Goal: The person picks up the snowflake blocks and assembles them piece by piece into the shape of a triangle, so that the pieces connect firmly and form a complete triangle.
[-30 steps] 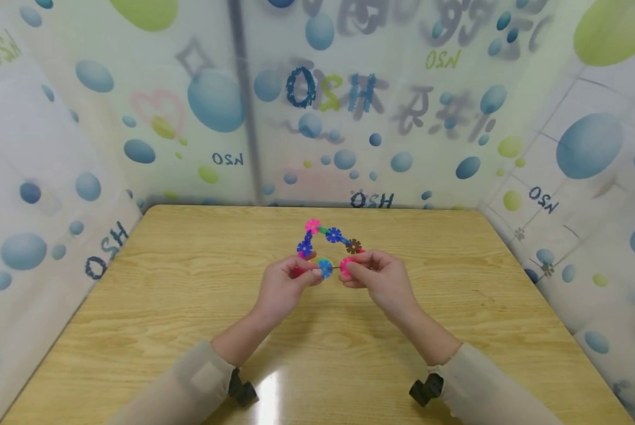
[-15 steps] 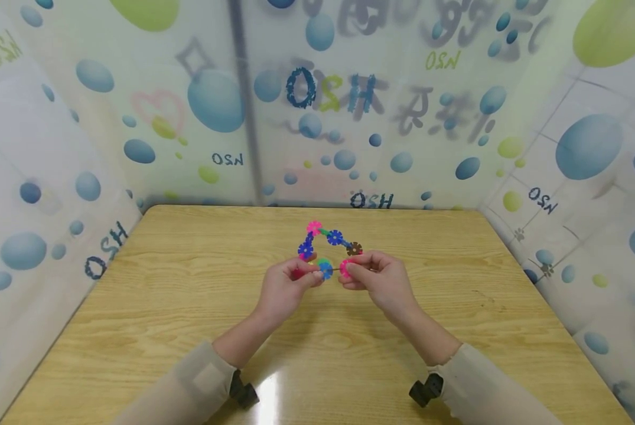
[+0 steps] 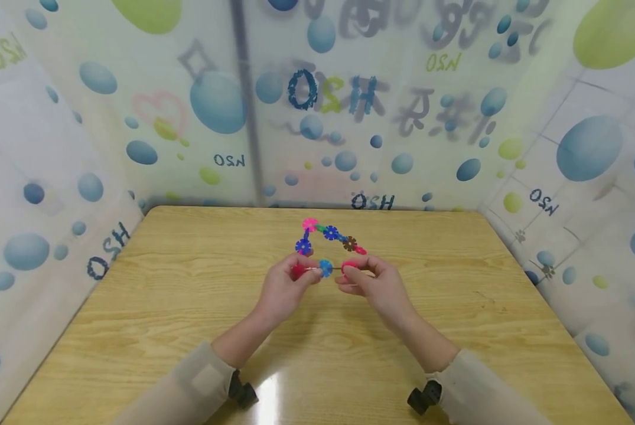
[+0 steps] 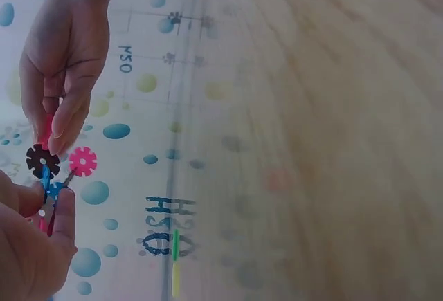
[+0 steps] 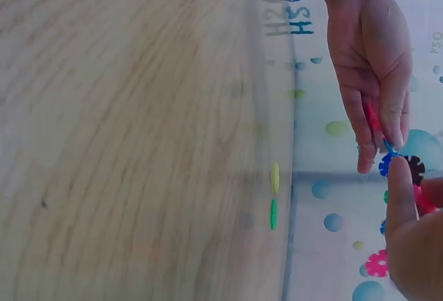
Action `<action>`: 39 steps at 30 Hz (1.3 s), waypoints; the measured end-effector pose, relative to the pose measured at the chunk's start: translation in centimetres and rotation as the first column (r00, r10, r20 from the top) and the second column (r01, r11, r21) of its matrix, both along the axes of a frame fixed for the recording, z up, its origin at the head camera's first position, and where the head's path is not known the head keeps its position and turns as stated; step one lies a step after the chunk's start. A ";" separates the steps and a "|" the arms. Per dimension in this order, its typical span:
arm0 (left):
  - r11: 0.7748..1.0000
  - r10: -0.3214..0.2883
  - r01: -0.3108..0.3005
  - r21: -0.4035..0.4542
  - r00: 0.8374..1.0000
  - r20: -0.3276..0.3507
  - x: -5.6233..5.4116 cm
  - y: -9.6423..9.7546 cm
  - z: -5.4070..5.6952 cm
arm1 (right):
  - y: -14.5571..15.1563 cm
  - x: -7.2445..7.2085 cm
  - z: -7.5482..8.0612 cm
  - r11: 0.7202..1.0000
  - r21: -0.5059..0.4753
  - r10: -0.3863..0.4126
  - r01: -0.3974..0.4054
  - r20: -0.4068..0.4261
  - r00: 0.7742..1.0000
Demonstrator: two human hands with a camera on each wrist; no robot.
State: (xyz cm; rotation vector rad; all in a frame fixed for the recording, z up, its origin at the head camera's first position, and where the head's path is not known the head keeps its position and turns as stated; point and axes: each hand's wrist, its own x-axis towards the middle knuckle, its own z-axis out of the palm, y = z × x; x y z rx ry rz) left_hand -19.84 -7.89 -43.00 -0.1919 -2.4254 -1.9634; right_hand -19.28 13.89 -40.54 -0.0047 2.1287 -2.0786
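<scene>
Okay, both hands are up over the wood-grain table [image 3: 152, 295], working on a loop-like chain of notched discs [image 3: 330, 232] near the middle of its far half. Left hand [image 3: 285, 286]: grip clamped, thumb and finger pinching the chain just beside a light blue disc [image 3: 325, 268], with a red piece [image 3: 298, 271] showing at the fingers. Right hand [image 3: 383, 283]: grip likewise clamped, thumb and fingers pinching a pink-red disc [image 3: 350, 268] facing the left hand's end. A thin brown piece [image 3: 337, 268], edge-on, sits between the light blue disc and the pink-red one; too small to tell how far it's slotted into either. Rest of the chain arcs away from the person behind the hands: dark blue disc [image 3: 303, 245] on the left, bright pink disc [image 3: 310, 224] at the top, green piece [image 3: 321, 228] just beside it, brown disc [image 3: 349, 243] down the right side. Wrist views also catch a thin green strip [image 5: 273, 214] and yellow strip [image 5: 275, 177], end to end near the table's far edge; can't tell what they rest on. Light sleeves [image 3: 189, 378] on both arms, a black device [image 3: 242, 391] at each wrist. Backdrop [image 3: 179, 177]: pale, printed with blue and green bubbles plus reversed H2O lettering.
</scene>
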 end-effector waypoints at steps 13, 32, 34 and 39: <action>0.992 -0.096 0.091 -0.088 0.994 -0.060 0.1 0.1 0.2 | 0.1 -0.1 0.2 0.995 -0.103 0.025 -0.019 0.053 0.998; 0.997 -0.052 0.046 -0.067 0.995 -0.083 0.4 0.3 0.6 | 0.3 0.2 0.5 0.996 -0.061 0.063 -0.059 0.080 0.995; 0.997 -0.048 0.043 -0.070 0.996 -0.081 0.5 0.4 0.9 | 0.3 0.2 0.4 0.995 -0.081 0.058 -0.052 0.074 0.996; 0.997 -0.051 0.045 -0.065 0.995 -0.086 0.5 0.7 1.5 | 0.1 0.3 0.1 0.988 -0.149 0.041 -0.028 0.084 0.996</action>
